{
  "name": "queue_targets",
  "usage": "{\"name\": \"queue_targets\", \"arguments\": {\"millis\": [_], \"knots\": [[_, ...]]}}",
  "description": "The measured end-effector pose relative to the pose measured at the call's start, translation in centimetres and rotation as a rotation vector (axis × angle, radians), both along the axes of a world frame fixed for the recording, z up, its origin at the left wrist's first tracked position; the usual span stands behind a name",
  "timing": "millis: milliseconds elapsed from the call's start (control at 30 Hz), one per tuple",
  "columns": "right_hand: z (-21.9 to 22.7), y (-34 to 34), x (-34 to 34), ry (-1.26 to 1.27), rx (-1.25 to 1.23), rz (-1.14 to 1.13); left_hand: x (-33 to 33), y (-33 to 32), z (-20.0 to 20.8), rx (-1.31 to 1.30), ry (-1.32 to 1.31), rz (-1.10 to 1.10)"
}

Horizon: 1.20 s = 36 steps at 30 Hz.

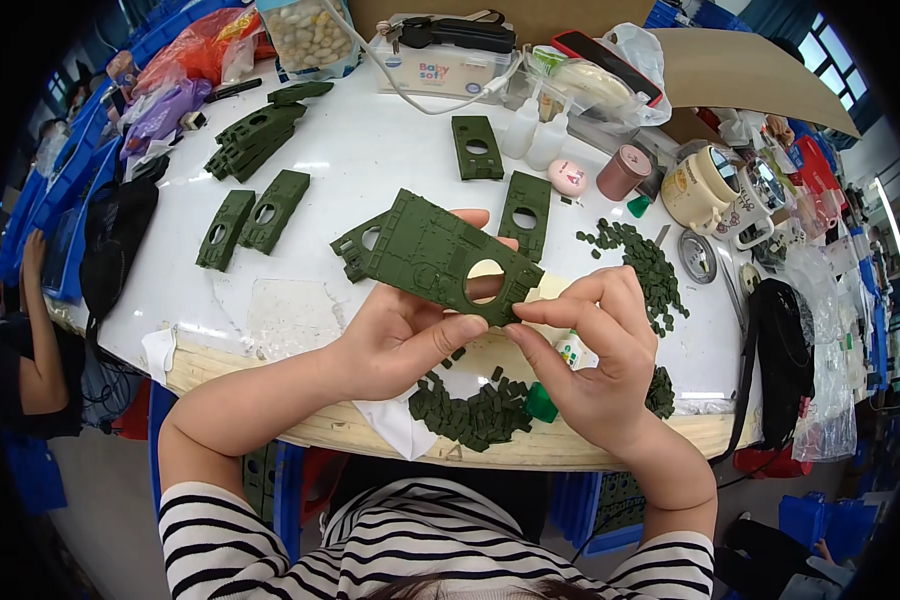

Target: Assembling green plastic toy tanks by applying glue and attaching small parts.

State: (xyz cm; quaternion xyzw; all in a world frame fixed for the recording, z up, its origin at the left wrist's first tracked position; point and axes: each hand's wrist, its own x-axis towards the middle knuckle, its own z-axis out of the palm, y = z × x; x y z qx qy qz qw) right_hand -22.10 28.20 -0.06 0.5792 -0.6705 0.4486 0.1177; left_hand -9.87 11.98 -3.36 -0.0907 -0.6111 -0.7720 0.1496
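My left hand (400, 335) is closed around a dark green plastic model tank hull (425, 245), thumb along its near edge and fingertips showing behind it. The hull is tilted above the table, with a round hole near its right end. My right hand (595, 340) pinches thumb and forefinger together at the hull's right corner. Whatever sits between those fingertips is too small to make out. Another green hull (355, 245) lies partly hidden behind the held one. Below the hands is a heap of small dark green pieces (475, 412), beside a green bottle cap (541, 403).
More green hulls (275, 212) lie at left, with a stack of them (257, 135) farther back. A second heap of small pieces (645, 265) is at right. Squeeze bottles (547, 142), a cream mug (695, 190) and a tissue box (440, 75) stand behind. A black bag (775, 350) hangs at the right edge.
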Motion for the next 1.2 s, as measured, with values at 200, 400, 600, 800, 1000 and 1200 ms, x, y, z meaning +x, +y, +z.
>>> {"name": "queue_targets", "arguments": {"millis": [200, 400, 600, 800, 1000, 1200], "knots": [[0.0, -0.1, -0.1, 0.018, -0.002, 0.004, 0.0, -0.1, 0.1, -0.002, -0.007, -0.004], [0.6, 0.0, -0.4, -0.044, -0.084, 0.068, -0.3, -1.0, 0.3, 0.046, -0.019, -0.044], [0.5, 0.4, -1.8, -0.083, -0.114, -0.03, -0.6, -2.6, 0.7, 0.188, -0.187, -0.212], [0.1, 0.1, -2.5, -0.175, -0.15, -0.049, -0.6, -2.9, 0.6, 0.21, -0.239, -0.301], [0.2, 0.1, -2.2, -0.167, -0.131, -0.025, -0.4, -3.0, 0.6, 0.193, -0.245, -0.339], [0.2, 0.0, -2.1, -0.123, -0.109, -0.002, -0.4, -3.0, 0.5, 0.18, -0.254, -0.366]]}}
